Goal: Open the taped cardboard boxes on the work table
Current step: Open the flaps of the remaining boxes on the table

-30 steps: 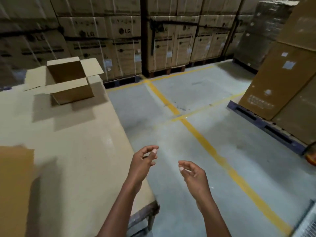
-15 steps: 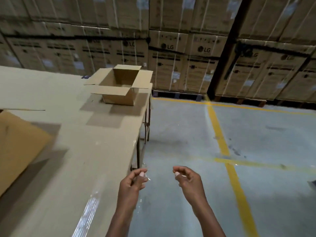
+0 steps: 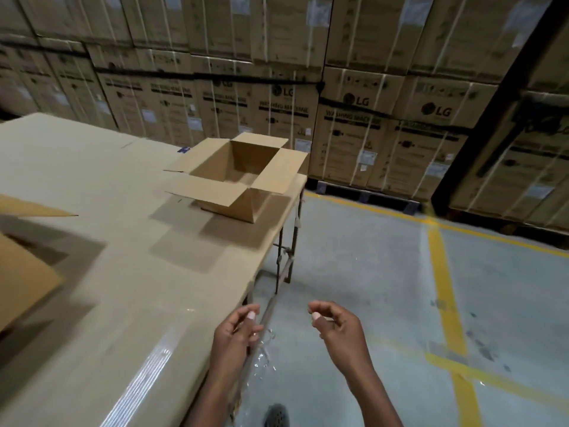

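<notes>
A: Starting left of the open box (image 3: 237, 177), what is there?

B: Part of another cardboard box (image 3: 21, 278) lies at the left edge, well apart from it, with a flap (image 3: 34, 208) sticking out. Both sit on the work table (image 3: 117, 272), which is covered in cardboard sheet. The open box stands near the table's far right corner, all four flaps spread.

A: And nearer than the open box?

B: The left hand (image 3: 235, 337) hovers at the table's near right edge, fingers curled, pinching a crumpled strip of clear tape (image 3: 261, 355) that dangles below it. To its right, over the concrete floor (image 3: 369, 272), the right hand (image 3: 338, 331) has its fingers loosely curled; I cannot tell if it grips anything.

A: Behind the open box?

B: Stacked LG cartons (image 3: 354, 118) on pallets.
</notes>
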A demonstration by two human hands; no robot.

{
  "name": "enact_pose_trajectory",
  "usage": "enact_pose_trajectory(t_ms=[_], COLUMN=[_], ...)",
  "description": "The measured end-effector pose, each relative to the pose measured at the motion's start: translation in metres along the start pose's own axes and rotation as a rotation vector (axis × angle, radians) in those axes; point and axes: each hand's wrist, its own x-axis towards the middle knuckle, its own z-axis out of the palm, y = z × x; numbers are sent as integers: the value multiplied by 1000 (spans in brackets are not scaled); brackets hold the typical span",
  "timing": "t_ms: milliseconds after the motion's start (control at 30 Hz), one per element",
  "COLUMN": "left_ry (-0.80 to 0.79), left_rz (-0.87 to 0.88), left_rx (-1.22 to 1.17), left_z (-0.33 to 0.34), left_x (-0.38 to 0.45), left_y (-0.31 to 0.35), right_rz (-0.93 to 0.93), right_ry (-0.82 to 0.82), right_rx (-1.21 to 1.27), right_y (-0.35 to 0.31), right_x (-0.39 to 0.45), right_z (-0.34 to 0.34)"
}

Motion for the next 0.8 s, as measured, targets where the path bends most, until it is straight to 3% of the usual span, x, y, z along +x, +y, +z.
enact_pose_trajectory(t_ms=[233, 433, 800], left_ry=[-49, 46, 622], left_rz=[188, 224, 257], left_rx=[6, -40, -105], left_z=[105, 146, 161], left_x=[147, 222, 315], left_y=[97, 134, 162], right_rz=[-56, -117, -327], right_ry=[34, -99, -595], right_rx=[10, 17, -55], right_y=[-41, -72, -153], right_x=[154, 266, 485], right_z=[-32, -24, 16])
